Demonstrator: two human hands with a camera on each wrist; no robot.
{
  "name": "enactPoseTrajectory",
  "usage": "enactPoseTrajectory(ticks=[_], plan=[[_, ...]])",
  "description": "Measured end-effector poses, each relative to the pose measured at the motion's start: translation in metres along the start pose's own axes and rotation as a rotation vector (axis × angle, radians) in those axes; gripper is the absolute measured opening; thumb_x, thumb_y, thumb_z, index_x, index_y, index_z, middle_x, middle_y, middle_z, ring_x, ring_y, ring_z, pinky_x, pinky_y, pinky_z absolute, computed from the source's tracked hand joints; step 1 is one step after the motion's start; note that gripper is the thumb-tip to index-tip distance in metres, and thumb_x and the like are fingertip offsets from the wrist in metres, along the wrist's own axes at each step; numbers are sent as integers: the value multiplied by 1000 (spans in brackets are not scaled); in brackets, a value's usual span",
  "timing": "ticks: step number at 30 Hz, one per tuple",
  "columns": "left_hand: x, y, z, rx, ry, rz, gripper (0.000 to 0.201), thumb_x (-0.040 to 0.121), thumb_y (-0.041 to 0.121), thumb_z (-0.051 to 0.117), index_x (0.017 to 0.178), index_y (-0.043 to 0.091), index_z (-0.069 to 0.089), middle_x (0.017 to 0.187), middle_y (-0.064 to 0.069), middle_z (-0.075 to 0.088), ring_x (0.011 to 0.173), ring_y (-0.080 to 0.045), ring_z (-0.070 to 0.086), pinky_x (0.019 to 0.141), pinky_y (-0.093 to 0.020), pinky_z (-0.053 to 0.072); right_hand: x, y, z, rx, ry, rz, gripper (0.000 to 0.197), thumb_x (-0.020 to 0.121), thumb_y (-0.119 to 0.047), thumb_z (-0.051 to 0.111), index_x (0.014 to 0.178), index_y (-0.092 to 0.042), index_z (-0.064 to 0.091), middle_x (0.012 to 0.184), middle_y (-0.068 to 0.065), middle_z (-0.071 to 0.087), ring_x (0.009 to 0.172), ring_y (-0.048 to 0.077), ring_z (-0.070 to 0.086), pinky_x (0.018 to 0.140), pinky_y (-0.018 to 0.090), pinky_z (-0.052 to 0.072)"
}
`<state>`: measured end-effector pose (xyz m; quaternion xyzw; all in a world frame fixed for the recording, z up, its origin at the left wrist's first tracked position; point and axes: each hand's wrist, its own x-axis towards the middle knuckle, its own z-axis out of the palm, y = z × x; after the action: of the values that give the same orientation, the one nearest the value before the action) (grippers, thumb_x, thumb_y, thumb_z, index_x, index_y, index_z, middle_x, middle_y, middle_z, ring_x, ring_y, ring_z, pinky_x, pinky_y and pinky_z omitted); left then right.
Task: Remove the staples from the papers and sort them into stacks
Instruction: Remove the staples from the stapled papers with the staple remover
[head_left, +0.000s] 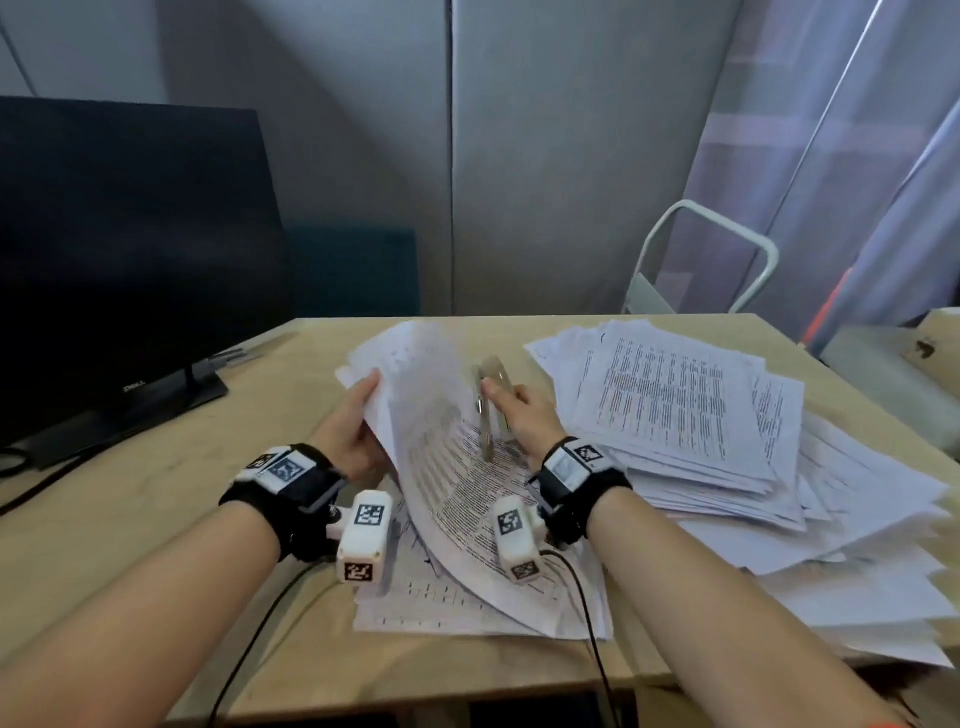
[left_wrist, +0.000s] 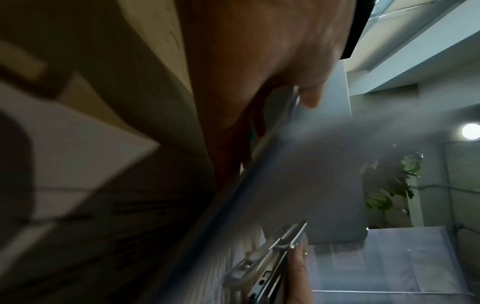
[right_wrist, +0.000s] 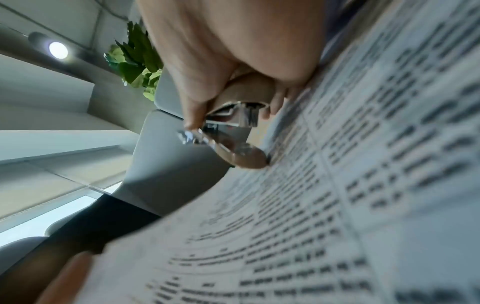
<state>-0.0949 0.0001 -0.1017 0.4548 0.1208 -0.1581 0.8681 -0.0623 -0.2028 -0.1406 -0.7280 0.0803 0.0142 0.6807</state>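
My left hand (head_left: 358, 415) grips the left edge of a bundle of printed sheets (head_left: 452, 467) and lifts it off the table, so the pages curve upward. My right hand (head_left: 519, 415) holds a metal staple remover (head_left: 488, 410), a shiny steel tool, upright on the printed page. In the right wrist view the thumb and fingers pinch the staple remover (right_wrist: 228, 131), whose tip touches the sheet (right_wrist: 337, 185). The left wrist view shows my left hand (left_wrist: 259, 82) on the blurred paper edge (left_wrist: 259, 164), with the staple remover (left_wrist: 270, 267) below. No staple is visible.
A big loose stack of printed papers (head_left: 701, 415) covers the right side of the wooden table (head_left: 130, 519). More sheets (head_left: 467, 608) lie under the lifted bundle. A dark monitor (head_left: 130, 249) stands at the left, and a white chair frame (head_left: 711, 254) stands behind the table.
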Motion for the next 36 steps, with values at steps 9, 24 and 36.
enactPoseTrajectory(ticks=[9,24,36], plan=[[-29,-4,-40,302,-207,-129,45,67,7,85,108,7,68,127,-22,60,102,-35,65,84,-48,55,4,-10,8,17,217,72,63,86,-76,39,79,-15,55,65,0,54,55,16,48,53,26,37],[0,34,44,585,184,46,59,87,62,55,118,12,58,111,-9,63,100,-24,64,88,-34,51,4,-78,-73,-18,73,-114,36,86,-37,72,66,-10,60,58,4,57,49,18,52,48,22,42],[31,-20,29,1230,293,70,38,89,19,67,121,0,57,122,-17,61,108,-30,58,85,-33,46,8,-35,-205,-940,509,202,54,85,-57,59,75,-4,61,95,20,67,88,33,60,78,38,45]])
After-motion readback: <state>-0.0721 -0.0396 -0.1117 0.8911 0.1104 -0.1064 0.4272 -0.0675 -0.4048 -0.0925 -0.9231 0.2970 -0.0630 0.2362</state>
